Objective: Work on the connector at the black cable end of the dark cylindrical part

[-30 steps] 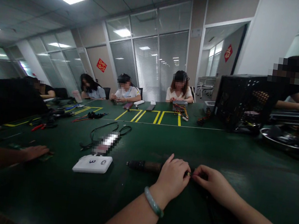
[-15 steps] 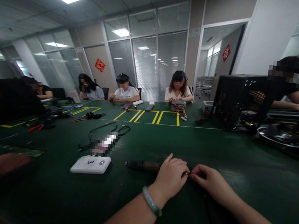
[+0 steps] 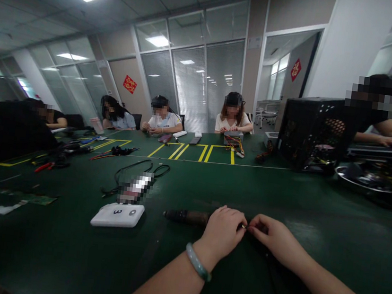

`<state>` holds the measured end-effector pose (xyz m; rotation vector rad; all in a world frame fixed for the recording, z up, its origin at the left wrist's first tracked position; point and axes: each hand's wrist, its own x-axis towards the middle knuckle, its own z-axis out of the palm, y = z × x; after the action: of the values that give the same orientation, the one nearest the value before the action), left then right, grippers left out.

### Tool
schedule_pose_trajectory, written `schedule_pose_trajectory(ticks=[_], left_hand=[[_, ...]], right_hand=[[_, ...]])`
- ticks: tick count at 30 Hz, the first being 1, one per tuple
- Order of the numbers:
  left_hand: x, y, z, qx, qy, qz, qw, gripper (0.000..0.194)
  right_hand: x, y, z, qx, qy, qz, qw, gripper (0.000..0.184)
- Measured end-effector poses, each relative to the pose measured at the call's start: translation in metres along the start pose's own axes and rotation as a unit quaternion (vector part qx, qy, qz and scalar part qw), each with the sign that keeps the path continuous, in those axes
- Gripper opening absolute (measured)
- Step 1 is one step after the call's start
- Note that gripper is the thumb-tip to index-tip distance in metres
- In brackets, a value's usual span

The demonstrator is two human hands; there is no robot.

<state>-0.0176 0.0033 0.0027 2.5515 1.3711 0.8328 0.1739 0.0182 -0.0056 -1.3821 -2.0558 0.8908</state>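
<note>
A dark cylindrical tool with a tapered tip, which looks like a corded electric screwdriver, lies on the green table in front of me, tip to the left. My left hand is closed over its rear part and hides it. At the tool's back end, the thumb and forefinger of my right hand are pinched together, nearly touching my left fingertips. A tiny brass-coloured bit shows between the hands; what the right fingers pinch is too small to make out. A black cord runs down beneath my right wrist.
A white power bank marked 3 sits left of the tool, a black cable behind it. Farther left lie a green circuit board and red-handled pliers. A black computer case and metal bowl stand right. Several people sit around.
Another person's hand at the left has drawn back from the circuit board and out of view. My left fingers have lowered slightly; both hands stay at the tool's back end.
</note>
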Motion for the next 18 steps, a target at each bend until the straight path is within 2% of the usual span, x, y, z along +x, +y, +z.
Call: schedule_pose_trajectory(ticks=[7,12,18], left_hand=[[0.0002,0.001,-0.0015,0.015,-0.011,-0.016,1.0,0.012],[0.0002,0.0025,-0.0049,0.026,-0.032,-0.002,0.999,0.011],[-0.0012,0.0026,-0.0047,0.012,-0.022,-0.019,1.0,0.015]], right_hand=[[0.0006,0.0053,0.0,0.009,-0.007,0.001,1.0,0.017],[0.0011,0.0065,0.0001,0.004,-0.011,-0.001,1.0,0.017],[0.0001,0.0028,-0.0006,0.012,-0.011,0.001,1.0,0.017]])
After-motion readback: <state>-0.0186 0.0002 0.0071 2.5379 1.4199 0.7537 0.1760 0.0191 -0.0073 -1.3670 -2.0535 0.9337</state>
